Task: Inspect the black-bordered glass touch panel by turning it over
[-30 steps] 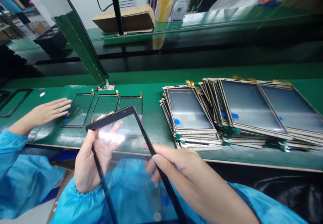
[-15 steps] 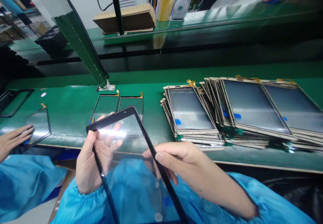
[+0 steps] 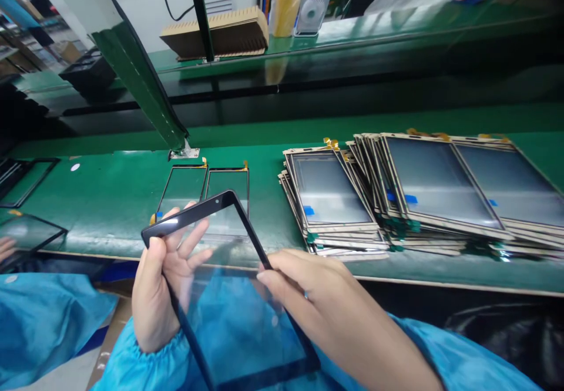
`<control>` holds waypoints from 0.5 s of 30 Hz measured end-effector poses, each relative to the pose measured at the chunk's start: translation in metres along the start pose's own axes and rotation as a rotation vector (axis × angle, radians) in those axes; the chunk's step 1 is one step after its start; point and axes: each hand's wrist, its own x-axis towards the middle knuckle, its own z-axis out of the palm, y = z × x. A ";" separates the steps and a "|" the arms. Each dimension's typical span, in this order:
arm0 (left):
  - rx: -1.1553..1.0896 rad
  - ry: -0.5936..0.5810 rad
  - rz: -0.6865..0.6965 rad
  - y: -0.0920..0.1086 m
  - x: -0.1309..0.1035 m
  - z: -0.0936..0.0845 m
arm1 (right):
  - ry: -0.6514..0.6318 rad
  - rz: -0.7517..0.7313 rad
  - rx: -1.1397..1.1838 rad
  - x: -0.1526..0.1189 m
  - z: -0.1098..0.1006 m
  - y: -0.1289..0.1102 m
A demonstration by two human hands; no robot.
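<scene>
I hold a clear glass panel with a black border (image 3: 229,314) over my lap, tilted up toward me. My left hand (image 3: 161,282) grips its left edge, fingers spread behind the glass. My right hand (image 3: 308,294) pinches its right edge. Two similar black-framed panels (image 3: 207,188) lie flat on the green bench (image 3: 114,203) just beyond the panel. Both my sleeves are blue.
Fanned stacks of framed panels with blue tabs (image 3: 409,194) lie at the right of the bench. At the far left a co-worker in a blue sleeve (image 3: 39,326) holds another panel (image 3: 26,232). A green slanted post (image 3: 136,74) rises from the bench; a raised shelf (image 3: 396,33) carries cardboard and a small fan.
The co-worker pulled one panel off the bench leftward, out to the frame's left edge. I lowered and tilted my panel a little; my right hand slid along its right edge.
</scene>
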 end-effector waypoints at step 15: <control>0.216 -0.513 -0.398 0.002 -0.016 0.004 | 0.245 0.371 0.798 0.009 -0.010 0.060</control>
